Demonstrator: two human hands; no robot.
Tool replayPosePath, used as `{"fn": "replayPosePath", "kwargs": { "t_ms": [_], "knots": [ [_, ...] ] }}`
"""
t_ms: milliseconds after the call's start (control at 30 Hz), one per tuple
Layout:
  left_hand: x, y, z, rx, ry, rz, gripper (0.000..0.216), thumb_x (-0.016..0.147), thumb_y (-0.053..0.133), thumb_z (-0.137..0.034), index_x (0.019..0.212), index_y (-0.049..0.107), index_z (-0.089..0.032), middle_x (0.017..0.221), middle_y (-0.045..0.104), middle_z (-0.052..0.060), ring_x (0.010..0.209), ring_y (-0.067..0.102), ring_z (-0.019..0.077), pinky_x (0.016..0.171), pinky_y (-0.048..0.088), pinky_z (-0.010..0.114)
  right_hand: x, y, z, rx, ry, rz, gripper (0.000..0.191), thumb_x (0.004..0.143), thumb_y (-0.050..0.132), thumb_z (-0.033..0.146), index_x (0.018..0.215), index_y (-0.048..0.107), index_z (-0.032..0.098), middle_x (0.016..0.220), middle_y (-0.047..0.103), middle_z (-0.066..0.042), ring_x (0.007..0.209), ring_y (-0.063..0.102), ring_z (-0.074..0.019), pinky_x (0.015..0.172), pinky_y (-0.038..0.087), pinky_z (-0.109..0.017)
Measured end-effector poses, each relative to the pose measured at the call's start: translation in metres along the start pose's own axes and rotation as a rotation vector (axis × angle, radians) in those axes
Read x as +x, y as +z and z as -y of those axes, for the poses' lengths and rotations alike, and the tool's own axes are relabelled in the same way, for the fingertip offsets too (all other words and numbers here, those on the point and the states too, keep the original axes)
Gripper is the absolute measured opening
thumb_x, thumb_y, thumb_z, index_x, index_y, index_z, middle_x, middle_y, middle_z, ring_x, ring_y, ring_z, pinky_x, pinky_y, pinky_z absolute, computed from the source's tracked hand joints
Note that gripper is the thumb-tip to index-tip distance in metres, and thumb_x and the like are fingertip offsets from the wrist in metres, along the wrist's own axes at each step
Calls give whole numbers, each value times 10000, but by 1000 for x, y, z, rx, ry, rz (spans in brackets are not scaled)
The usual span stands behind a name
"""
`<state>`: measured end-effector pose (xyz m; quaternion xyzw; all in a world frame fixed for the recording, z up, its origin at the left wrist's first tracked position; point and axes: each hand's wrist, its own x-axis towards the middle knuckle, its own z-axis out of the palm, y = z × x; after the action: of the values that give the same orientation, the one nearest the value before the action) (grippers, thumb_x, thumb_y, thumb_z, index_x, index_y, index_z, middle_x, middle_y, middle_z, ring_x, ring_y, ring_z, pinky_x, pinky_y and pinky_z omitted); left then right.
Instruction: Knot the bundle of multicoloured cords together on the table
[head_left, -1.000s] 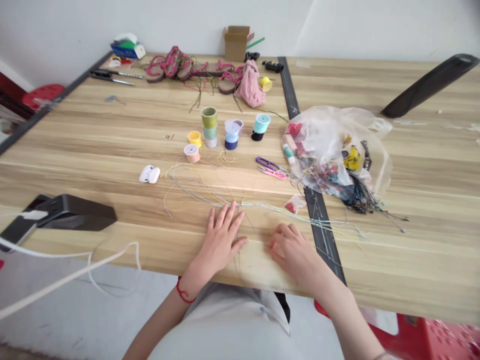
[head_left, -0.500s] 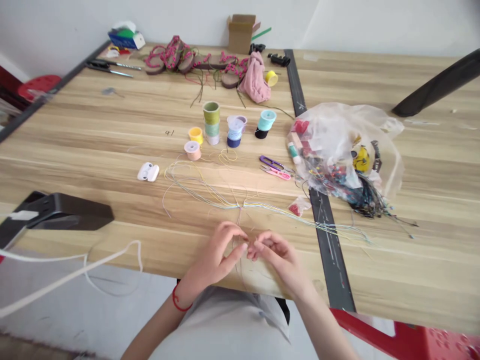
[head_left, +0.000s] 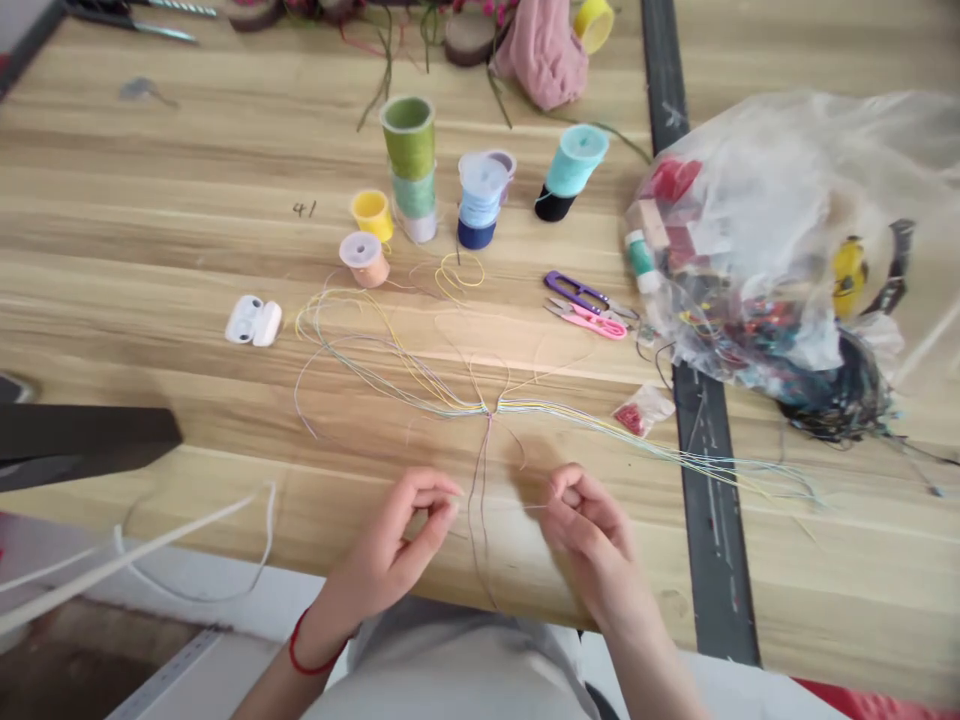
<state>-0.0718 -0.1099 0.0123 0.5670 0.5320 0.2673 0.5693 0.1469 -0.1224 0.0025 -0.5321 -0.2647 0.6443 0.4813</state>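
A bundle of thin coloured threads [head_left: 570, 407] spreads left and right from a small knotted centre [head_left: 490, 409], and mauve strands hang from it toward the table's front edge. To the left of those strands, my left hand [head_left: 409, 525] is closed in a pinch on what looks like a fine thread end. On their right, my right hand [head_left: 592, 530] pinches a pale thread [head_left: 531, 507] that runs toward the left hand. The thread is too fine to follow all the way. Both hands are just above the wooden table, clear of the knot.
Thread spools stand behind the bundle: a green stack [head_left: 409, 140], a blue stack [head_left: 480, 200], a turquoise one [head_left: 577, 165] and a peach one [head_left: 365, 262]. Thread snips [head_left: 581, 290], a bag of red beads [head_left: 643, 410], an earphone case [head_left: 253, 321] and a plastic bag [head_left: 765, 220] lie around.
My hands have moved apart, the left one leftward and the right one rightward, with a thread now visible by the right fingers. The camera view has tilted down and come closer.
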Motion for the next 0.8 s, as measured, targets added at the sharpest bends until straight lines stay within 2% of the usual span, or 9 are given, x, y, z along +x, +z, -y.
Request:
{"fn": "replayPosePath", "kwargs": {
  "t_ms": [133, 233, 300, 400, 533, 633, 733, 800],
  "knots": [
    [2, -11, -2, 194, 163, -24, 205, 967, 541, -176, 1138, 578, -282, 941, 689, -9, 769, 665, 85, 636, 504, 144, 0, -4, 3, -60, 60, -15, 218, 858, 629, 415, 828, 523, 228, 553, 373, 88, 436, 196, -58, 400, 180, -190],
    [6, -19, 0, 349, 265, -89, 193, 954, 563, -164, 1114, 595, -268, 871, 706, -23, 698, 661, 85, 596, 495, 150, 0, -4, 7, -329, -6, -139, 199, 884, 612, 389, 826, 504, 233, 510, 354, 98, 416, 247, -63, 392, 189, -188],
    [10, -24, 0, 472, 312, -114, 148, 950, 578, -179, 1074, 608, -253, 818, 711, -33, 658, 659, 87, 600, 496, 169, 0, -3, 11, -522, -47, -196, 174, 890, 609, 365, 841, 504, 236, 512, 400, 93, 412, 313, -68, 391, 222, -184],
    [16, -30, -2, 677, 352, -133, 103, 946, 598, -216, 1046, 622, -228, 742, 705, -45, 593, 644, 87, 589, 480, 194, 2, -3, 17, -781, -72, -202, 161, 896, 600, 357, 841, 510, 235, 534, 463, 81, 427, 399, -75, 410, 297, -183],
    [20, -40, -5, 885, 394, -164, 121, 942, 620, -219, 1063, 627, -224, 623, 654, -78, 491, 585, 80, 565, 441, 218, 7, -3, 24, -1050, -122, -253, 298, 883, 630, 390, 721, 430, 239, 507, 427, 89, 407, 385, -69, 420, 333, -187],
    [18, -47, -4, 959, 391, -199, 126, 947, 608, -213, 1068, 628, -245, 627, 649, -73, 493, 580, 92, 564, 427, 235, 9, -3, 26, -1105, -145, -250, 319, 891, 623, 420, 723, 414, 247, 498, 431, 89, 387, 390, -73, 407, 336, -194],
    [15, -51, -2, 961, 349, -200, 141, 951, 615, -276, 1090, 618, -253, 644, 638, -59, 520, 582, 111, 580, 428, 250, 7, -3, 24, -1041, -137, -214, 231, 903, 612, 437, 839, 482, 256, 548, 554, 64, 387, 444, -87, 409, 383, -203],
    [13, -51, -1, 917, 344, -139, 177, 932, 642, -366, 1064, 619, -251, 655, 627, -51, 534, 577, 118, 592, 434, 255, 4, -3, 23, -964, -104, -175, 205, 909, 607, 438, 931, 507, 261, 615, 649, 35, 416, 514, -104, 435, 437, -213]
  ]
}}
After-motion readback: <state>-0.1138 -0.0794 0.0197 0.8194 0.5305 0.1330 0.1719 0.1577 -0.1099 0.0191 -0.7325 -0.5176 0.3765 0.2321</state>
